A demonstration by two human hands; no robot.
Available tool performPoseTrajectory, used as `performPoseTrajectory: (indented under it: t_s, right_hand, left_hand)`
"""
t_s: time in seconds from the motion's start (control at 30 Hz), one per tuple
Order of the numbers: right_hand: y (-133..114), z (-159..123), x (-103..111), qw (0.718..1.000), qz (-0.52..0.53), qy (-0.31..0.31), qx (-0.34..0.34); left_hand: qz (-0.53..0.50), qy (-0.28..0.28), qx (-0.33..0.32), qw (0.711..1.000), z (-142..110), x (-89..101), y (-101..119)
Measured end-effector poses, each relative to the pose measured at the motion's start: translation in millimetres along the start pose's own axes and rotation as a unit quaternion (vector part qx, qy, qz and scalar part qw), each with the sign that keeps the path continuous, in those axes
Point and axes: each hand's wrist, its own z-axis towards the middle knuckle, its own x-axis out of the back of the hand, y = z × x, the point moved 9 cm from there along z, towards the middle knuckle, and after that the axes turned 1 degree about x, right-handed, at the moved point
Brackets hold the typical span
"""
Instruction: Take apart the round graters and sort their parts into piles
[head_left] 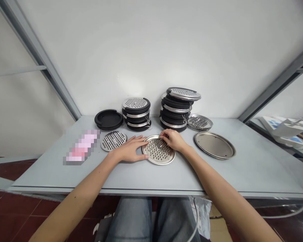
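A round metal grater disc lies in a shallow metal tray at the middle of the table. My left hand rests against the tray's left side, fingers spread and thumb near the front left of the rim. At the back right of the disc, my right hand has its fingers pinched together; whatever is between them is hidden. Another grater disc lies flat just left of my left hand. To the right of my right forearm sits a plain metal tray with small holes.
Behind stand a left stack and a taller right stack of black rings and metal discs with wire clips. A black ring-shaped base is at the back left, more grater discs at the back right. Metal frame posts flank the table.
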Motion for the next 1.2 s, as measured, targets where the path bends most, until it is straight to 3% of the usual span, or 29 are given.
performPoseTrajectory:
  t_s: [0.9, 1.2]
  right_hand:
    - [-3, 2, 1, 0.998, -0.056, 0.01, -0.028]
    - [7, -5, 15, 0.993, 0.033, 0.107, -0.043]
  left_hand:
    - [-0.012, 0.002, 0.002, 1.0, 0, 2.1, 2]
    - [-0.015, -0.003, 0.007, 1.0, -1, 3.7, 0]
